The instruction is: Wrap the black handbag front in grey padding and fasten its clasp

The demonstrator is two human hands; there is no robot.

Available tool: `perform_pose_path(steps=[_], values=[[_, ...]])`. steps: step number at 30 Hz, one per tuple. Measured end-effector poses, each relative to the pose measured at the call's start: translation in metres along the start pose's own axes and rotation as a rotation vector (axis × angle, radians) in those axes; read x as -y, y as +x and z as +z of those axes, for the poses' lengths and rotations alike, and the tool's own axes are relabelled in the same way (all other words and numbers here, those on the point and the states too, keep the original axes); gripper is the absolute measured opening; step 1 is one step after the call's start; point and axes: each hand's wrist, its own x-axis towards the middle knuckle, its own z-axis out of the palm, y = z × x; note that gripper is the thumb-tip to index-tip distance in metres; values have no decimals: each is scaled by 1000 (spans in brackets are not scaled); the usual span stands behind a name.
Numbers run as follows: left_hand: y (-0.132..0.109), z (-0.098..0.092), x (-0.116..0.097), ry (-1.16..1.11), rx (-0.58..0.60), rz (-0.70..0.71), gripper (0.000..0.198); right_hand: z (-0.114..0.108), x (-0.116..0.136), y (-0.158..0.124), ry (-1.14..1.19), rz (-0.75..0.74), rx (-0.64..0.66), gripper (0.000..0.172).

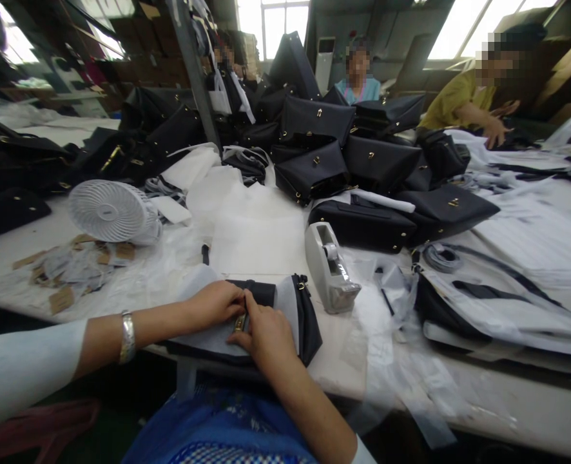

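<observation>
"Fan of white plastic with a round grille point(109, 209) stands at the left. What comes after it?"

"Left hand point(215, 301), fingers drawn together beside a small gold metal clasp point(240, 322). Its fingertips are partly hidden, so I can't tell whether they pinch anything."

"And underneath?"

"A black, smooth, leather-like handbag point(309, 328), lying at the near edge of the white table point(331, 361), a soft pale-grey sheet point(288, 303) over much of it."

"Heavy, would you say?"

"Fairly light, I'd guess, for two hands. The sides should give when pressed; the clasp looks hard. That smooth skin probably marks easily, and the sheet would slide or crease under a dragging finger."

"So where to hold it?"

"Low on both sides, palms flat, with no pulling at the clasp."

"The right hand point(272, 332)?"

"Thumb and forefinger a narrow gap apart, around the clasp. Whether they grip it, I can't tell."

"Then?"

"Just beyond the bag, a grey plastic tape dispenser point(331, 270)."
</observation>
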Motion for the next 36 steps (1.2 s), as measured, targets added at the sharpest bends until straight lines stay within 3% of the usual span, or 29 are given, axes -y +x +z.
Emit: perform_pose_path(steps=[12,26,36], values=[[-7,13,3,94,-91,56,7,4,-3,2,14,-11,-17,93],[-34,35,6,-26,-191,133,18,2,-1,0,-5,-12,2,87],[-34,25,16,-224,-248,72,35,2,-1,1,1,3,0,95]])
